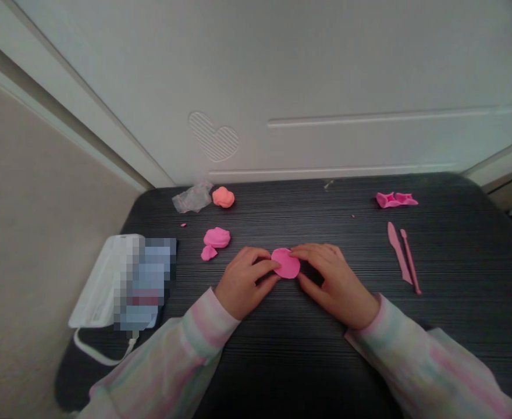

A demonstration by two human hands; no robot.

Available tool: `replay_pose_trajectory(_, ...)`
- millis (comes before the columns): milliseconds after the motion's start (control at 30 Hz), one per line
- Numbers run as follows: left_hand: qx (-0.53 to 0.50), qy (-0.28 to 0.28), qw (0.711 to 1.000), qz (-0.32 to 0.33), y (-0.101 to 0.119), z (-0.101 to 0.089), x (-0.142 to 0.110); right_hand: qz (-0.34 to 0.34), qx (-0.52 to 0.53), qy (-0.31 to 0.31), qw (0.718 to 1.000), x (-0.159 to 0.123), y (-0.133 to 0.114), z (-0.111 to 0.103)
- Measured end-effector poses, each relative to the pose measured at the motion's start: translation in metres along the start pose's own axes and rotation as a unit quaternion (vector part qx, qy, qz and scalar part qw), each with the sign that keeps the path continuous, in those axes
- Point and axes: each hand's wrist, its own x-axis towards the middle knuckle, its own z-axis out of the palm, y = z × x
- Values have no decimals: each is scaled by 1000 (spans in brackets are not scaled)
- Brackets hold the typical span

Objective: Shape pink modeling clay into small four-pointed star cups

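Note:
A flat round disc of pink clay (285, 263) lies on the dark ridged table (308, 209), between both my hands. My left hand (244, 280) pinches its left edge with thumb and fingers closed. My right hand (332, 279) grips the disc's right edge, fingers curled over it. Both sleeves are pastel striped.
A pink clay lump (216, 237) and a smaller piece (208, 252) lie left of my hands. An orange clay lump (223, 196) and a clear wrapper (192, 198) sit at the back left. Two pink modelling tools (403, 255) and shaped pink pieces (395, 199) lie right. A white case (107, 279) sits far left.

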Motion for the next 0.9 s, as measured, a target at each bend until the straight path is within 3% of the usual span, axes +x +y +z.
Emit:
replay_pose_trajectory(200,-75,-11,997,-17,3,-4,1,-6,19,6,1000,-3,-3,-2)
replay_pose_trajectory(400,-86,-18,996,-7,-1,-3,1,-12,23,-3,1000,-4,-3,-3)
replay_pose_trajectory(733,37,-79,995,49,1,-12,1,5,21,-20,1000,-3,-3,-7)
replay_pose_trajectory(900,80,-79,990,80,1,-12,1,16,2,-16,1000,-4,-5,-9)
